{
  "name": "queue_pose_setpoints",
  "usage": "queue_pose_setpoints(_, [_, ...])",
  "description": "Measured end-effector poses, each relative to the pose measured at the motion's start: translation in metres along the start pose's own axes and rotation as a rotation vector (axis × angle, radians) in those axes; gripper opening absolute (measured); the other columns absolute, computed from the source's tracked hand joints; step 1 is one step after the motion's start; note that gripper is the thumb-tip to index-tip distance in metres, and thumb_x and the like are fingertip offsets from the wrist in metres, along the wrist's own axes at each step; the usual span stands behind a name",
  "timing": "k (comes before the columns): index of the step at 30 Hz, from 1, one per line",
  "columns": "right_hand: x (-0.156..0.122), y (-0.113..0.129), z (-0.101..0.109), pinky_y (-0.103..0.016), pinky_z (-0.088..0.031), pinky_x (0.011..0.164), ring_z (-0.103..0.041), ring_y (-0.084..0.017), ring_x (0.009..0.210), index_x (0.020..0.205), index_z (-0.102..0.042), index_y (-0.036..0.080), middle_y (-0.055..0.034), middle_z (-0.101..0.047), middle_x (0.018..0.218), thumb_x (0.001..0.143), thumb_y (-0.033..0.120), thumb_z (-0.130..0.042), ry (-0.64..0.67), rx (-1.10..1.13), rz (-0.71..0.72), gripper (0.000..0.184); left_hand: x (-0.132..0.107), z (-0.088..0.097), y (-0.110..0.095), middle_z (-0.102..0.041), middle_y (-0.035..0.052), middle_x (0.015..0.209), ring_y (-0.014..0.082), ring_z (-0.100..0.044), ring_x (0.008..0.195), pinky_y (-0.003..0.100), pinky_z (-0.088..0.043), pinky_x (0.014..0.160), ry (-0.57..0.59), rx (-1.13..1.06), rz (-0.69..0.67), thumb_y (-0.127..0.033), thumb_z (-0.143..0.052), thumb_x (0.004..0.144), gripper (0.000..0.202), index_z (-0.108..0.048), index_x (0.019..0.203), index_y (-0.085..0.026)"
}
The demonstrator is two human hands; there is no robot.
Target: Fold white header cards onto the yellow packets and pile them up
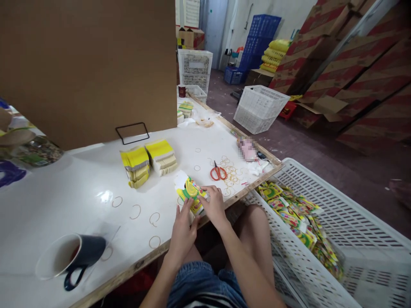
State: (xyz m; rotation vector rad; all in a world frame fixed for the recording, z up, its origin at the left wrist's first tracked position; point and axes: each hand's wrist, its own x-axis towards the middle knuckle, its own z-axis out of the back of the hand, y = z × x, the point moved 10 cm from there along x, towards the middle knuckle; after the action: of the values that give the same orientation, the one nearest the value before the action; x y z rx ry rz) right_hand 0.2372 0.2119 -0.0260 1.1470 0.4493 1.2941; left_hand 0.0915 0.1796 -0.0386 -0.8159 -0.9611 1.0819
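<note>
A small stack of yellow and green sachets (190, 193) lies at the near edge of the white table (64, 205). My left hand (182, 231) rests against the stack's near end, fingers together on it. My right hand (212, 204) presses on the stack from the right, fingers curled over it. Two bundled piles of yellow packets (148, 161) stand further back on the table. Red-handled scissors (218, 173) lie to the right of the stack among several loose rubber bands (233, 175).
A white crate (337, 222) at my right holds several loose sachets (298, 218). A dark mug (69, 256) lies tipped at the table's near left. A cardboard sheet (86, 68) stands behind the table. Another white basket (258, 108) sits on the floor beyond.
</note>
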Motion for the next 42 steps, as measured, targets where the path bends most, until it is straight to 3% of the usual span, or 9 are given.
queue_pose_setpoints(4, [-0.009, 0.001, 0.015, -0.036, -0.047, 0.075, -0.056, -0.022, 0.080, 0.090, -0.062, 0.017, -0.0078, -0.064, 0.085, 0.084, 0.027, -0.056, -0.041, 0.086, -0.055, 0.013, -0.003, 0.011, -0.009, -0.058, 0.0097, 0.131, 0.0276, -0.045, 0.130, 0.048, -0.014, 0.117, -0.078, -0.084, 0.000, -0.025, -0.062, 0.081, 0.042, -0.058, 0.123, -0.022])
queue_pose_setpoints(8, [-0.029, -0.008, 0.019, -0.029, -0.050, 0.063, -0.060, -0.017, 0.066, 0.095, -0.056, 0.017, -0.0045, -0.067, 0.078, 0.084, 0.038, -0.060, -0.007, 0.537, -0.215, 0.024, -0.006, 0.029, -0.013, -0.058, 0.0128, 0.129, 0.0264, -0.050, 0.125, 0.042, -0.034, 0.109, -0.207, -0.372, 0.069, -0.037, -0.062, 0.084, 0.044, -0.054, 0.124, -0.019])
queue_pose_setpoints(10, [-0.042, -0.010, 0.017, -0.029, -0.051, 0.067, -0.063, -0.017, 0.069, 0.094, -0.057, 0.017, -0.0044, -0.068, 0.080, 0.077, 0.038, -0.069, 0.022, 0.774, -0.312, 0.030, -0.003, 0.015, -0.013, -0.062, 0.0140, 0.123, 0.0279, -0.056, 0.118, 0.041, -0.042, 0.103, -0.064, -0.559, 0.133, -0.045, -0.065, 0.081, 0.048, -0.057, 0.120, -0.017])
queue_pose_setpoints(13, [-0.057, -0.007, 0.015, -0.030, -0.052, 0.071, -0.064, -0.017, 0.070, 0.088, -0.061, 0.017, -0.0036, -0.070, 0.077, 0.070, 0.038, -0.076, 0.052, 0.886, -0.397, 0.031, -0.003, -0.011, -0.020, -0.068, 0.0131, 0.114, 0.0298, -0.061, 0.110, 0.041, -0.047, 0.096, 0.175, -0.761, 0.189, -0.050, -0.070, 0.074, 0.051, -0.064, 0.112, -0.016])
queue_pose_setpoints(16, [-0.065, -0.003, 0.018, -0.031, -0.052, 0.076, -0.065, -0.017, 0.075, 0.088, -0.065, 0.017, -0.0045, -0.071, 0.081, 0.068, 0.036, -0.078, 0.069, 0.902, -0.406, 0.030, -0.006, -0.024, -0.026, -0.070, 0.0130, 0.110, 0.0311, -0.062, 0.107, 0.041, -0.049, 0.092, 0.260, -0.871, 0.215, -0.052, -0.075, 0.068, 0.054, -0.067, 0.109, -0.017])
queue_pose_setpoints(20, [-0.068, -0.003, 0.024, -0.034, -0.050, 0.085, -0.064, -0.020, 0.090, 0.095, -0.068, 0.017, -0.0078, -0.071, 0.099, 0.068, 0.035, -0.078, 0.092, 0.842, -0.371, 0.034, -0.007, -0.027, -0.029, -0.069, 0.0136, 0.112, 0.0309, -0.063, 0.105, 0.040, -0.049, 0.092, 0.258, -0.900, 0.207, -0.048, -0.076, 0.068, 0.050, -0.069, 0.106, -0.016])
queue_pose_setpoints(27, [-0.073, -0.010, 0.037, -0.030, -0.053, 0.071, -0.064, -0.018, 0.074, 0.095, -0.068, 0.016, -0.0062, -0.072, 0.084, 0.073, 0.035, -0.074, 0.068, 0.754, -0.407, 0.030, -0.012, -0.028, -0.021, -0.072, 0.0118, 0.102, 0.0289, -0.064, 0.103, 0.041, -0.048, 0.093, 0.247, -0.909, 0.230, -0.040, -0.070, 0.079, 0.040, -0.067, 0.110, -0.015])
queue_pose_setpoints(33, [-0.075, -0.011, 0.035, -0.029, -0.052, 0.074, -0.064, -0.017, 0.078, 0.091, -0.069, 0.017, -0.0055, -0.071, 0.085, 0.074, 0.033, -0.075, 0.071, 0.812, -0.400, 0.024, -0.010, -0.024, -0.031, -0.067, 0.0115, 0.118, 0.0310, -0.059, 0.113, 0.040, -0.046, 0.096, 0.277, -0.931, 0.182, -0.049, -0.075, 0.070, 0.050, -0.068, 0.109, -0.019])
queue_pose_setpoints(42, [-0.081, -0.008, 0.032, -0.033, -0.051, 0.077, -0.062, -0.020, 0.082, 0.094, -0.070, 0.015, -0.0076, -0.070, 0.088, 0.074, 0.040, -0.074, 0.156, 0.695, -0.362, 0.032, -0.010, -0.029, -0.034, -0.072, 0.0137, 0.104, 0.0313, -0.064, 0.103, 0.039, -0.050, 0.089, 0.312, -1.017, 0.260, -0.043, -0.077, 0.069, 0.045, -0.070, 0.103, -0.015])
